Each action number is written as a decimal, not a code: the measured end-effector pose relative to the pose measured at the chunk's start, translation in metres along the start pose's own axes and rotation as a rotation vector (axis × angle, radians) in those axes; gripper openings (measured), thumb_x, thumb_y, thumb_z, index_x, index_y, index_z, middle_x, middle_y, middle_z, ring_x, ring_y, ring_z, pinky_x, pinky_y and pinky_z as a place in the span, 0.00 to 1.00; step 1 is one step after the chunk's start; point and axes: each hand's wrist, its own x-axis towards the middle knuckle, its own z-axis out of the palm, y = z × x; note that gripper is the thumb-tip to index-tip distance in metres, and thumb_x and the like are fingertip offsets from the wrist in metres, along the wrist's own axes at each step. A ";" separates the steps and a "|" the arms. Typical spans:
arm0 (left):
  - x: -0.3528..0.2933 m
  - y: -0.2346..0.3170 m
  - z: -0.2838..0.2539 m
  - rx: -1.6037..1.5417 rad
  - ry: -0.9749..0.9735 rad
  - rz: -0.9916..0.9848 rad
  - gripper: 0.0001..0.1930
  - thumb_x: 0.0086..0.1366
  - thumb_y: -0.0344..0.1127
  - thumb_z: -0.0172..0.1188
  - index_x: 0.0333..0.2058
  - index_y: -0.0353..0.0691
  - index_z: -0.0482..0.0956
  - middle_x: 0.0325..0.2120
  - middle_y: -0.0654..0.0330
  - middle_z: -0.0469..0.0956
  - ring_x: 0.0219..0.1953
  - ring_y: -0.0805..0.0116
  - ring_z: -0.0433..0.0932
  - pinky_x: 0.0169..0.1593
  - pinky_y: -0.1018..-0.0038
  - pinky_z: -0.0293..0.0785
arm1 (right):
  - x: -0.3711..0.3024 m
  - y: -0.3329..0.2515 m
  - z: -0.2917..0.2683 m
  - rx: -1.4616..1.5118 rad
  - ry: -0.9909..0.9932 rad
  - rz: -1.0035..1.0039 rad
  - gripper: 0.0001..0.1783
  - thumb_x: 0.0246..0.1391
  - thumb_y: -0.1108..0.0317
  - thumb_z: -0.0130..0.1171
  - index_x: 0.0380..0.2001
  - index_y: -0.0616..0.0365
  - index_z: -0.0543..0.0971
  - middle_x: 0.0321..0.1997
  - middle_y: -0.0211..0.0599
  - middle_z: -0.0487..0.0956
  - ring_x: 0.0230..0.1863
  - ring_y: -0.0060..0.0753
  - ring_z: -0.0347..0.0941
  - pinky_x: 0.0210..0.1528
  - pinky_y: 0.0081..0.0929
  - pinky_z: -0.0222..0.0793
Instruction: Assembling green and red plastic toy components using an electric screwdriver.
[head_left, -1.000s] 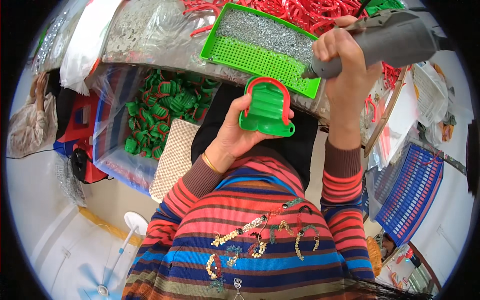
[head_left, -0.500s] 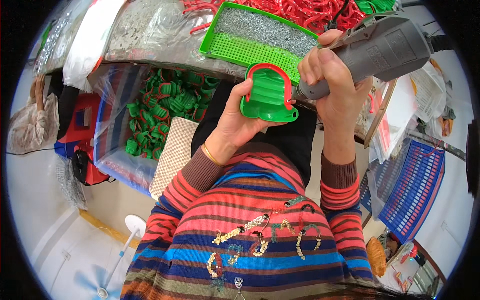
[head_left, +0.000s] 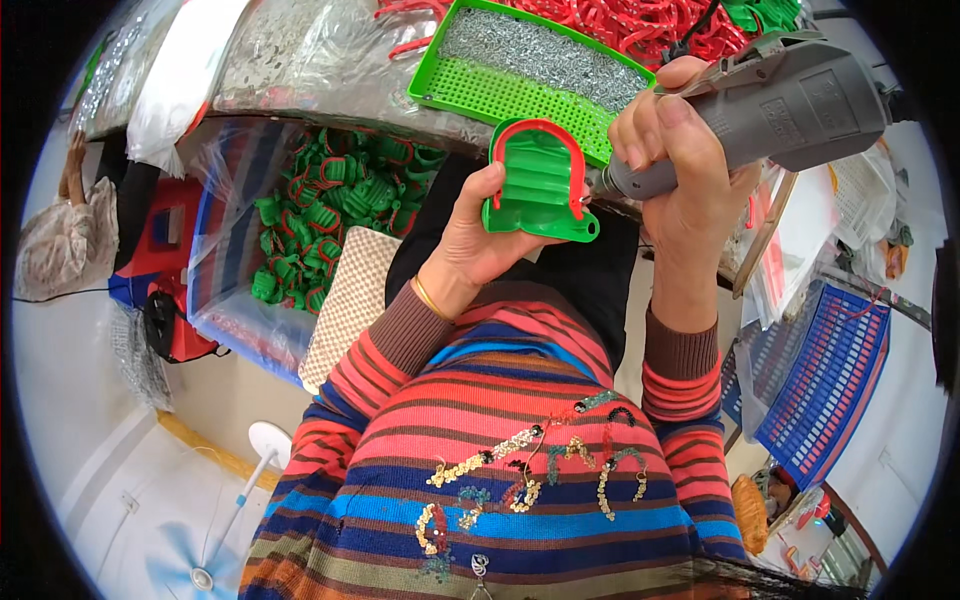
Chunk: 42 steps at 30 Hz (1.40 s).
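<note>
My left hand (head_left: 468, 235) grips a hollow green plastic piece (head_left: 540, 190) by its left side and underside, thumb along the left edge. A red U-shaped strip (head_left: 578, 170) arches around the piece's opening. My right hand (head_left: 690, 150) is wrapped around a grey electric screwdriver (head_left: 800, 115), held slanting down to the left. Its tip lies close to the strip's lower right end; whether the bit touches it I cannot tell. Just beyond both hands, a bright green tray (head_left: 475, 90) holds small silvery screws (head_left: 530, 55) on the worktable.
Red strips (head_left: 640, 25) are heaped behind the tray. Down to the left, a plastic-lined crate (head_left: 235, 315) holds many green-and-red pieces (head_left: 335, 215), beside a checkered pad (head_left: 345, 295). A blue basket (head_left: 825, 375) stands at right. Part of another person (head_left: 70, 240) shows at far left.
The electric screwdriver and my right hand have shifted slightly right, drawing the tip a little away from the green piece. My left hand still holds the piece in nearly the same place.
</note>
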 end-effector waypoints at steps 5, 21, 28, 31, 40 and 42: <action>0.001 0.001 -0.004 -0.028 -0.044 0.004 0.34 0.59 0.53 0.59 0.57 0.35 0.65 0.51 0.47 0.72 0.52 0.53 0.73 0.56 0.53 0.70 | -0.001 0.003 0.002 0.000 -0.007 0.010 0.12 0.55 0.72 0.54 0.42 0.64 0.71 0.19 0.31 0.66 0.20 0.24 0.61 0.26 0.25 0.59; 0.000 0.001 -0.007 -0.039 -0.029 -0.024 0.32 0.59 0.53 0.58 0.56 0.36 0.67 0.49 0.50 0.74 0.51 0.53 0.74 0.56 0.52 0.70 | -0.002 0.009 0.000 0.012 -0.025 0.030 0.11 0.55 0.73 0.53 0.41 0.65 0.71 0.19 0.31 0.65 0.19 0.24 0.61 0.26 0.25 0.58; -0.001 0.002 -0.004 -0.062 -0.008 -0.015 0.32 0.60 0.53 0.58 0.55 0.35 0.68 0.49 0.49 0.74 0.51 0.50 0.74 0.56 0.51 0.70 | -0.005 0.011 -0.002 0.018 -0.059 -0.006 0.11 0.55 0.73 0.52 0.41 0.64 0.70 0.19 0.31 0.65 0.19 0.23 0.60 0.26 0.25 0.58; -0.002 0.003 0.002 -0.063 -0.011 -0.002 0.32 0.60 0.53 0.58 0.55 0.34 0.67 0.50 0.48 0.74 0.51 0.48 0.74 0.56 0.51 0.70 | -0.006 0.011 0.000 -0.018 -0.085 -0.017 0.11 0.55 0.73 0.52 0.41 0.63 0.70 0.19 0.30 0.64 0.19 0.24 0.60 0.26 0.25 0.58; -0.006 0.002 0.005 0.014 0.030 -0.031 0.32 0.61 0.51 0.56 0.56 0.34 0.66 0.50 0.46 0.73 0.51 0.50 0.74 0.57 0.53 0.69 | -0.015 0.003 -0.003 -0.067 -0.120 0.039 0.11 0.56 0.69 0.52 0.42 0.56 0.69 0.19 0.26 0.63 0.19 0.21 0.59 0.25 0.23 0.57; -0.006 0.002 -0.005 0.051 0.079 -0.079 0.34 0.60 0.53 0.56 0.58 0.34 0.64 0.51 0.43 0.72 0.52 0.51 0.74 0.57 0.55 0.69 | 0.000 -0.014 -0.006 -0.009 -0.210 -0.033 0.11 0.56 0.68 0.52 0.42 0.56 0.69 0.19 0.25 0.63 0.19 0.20 0.59 0.25 0.23 0.57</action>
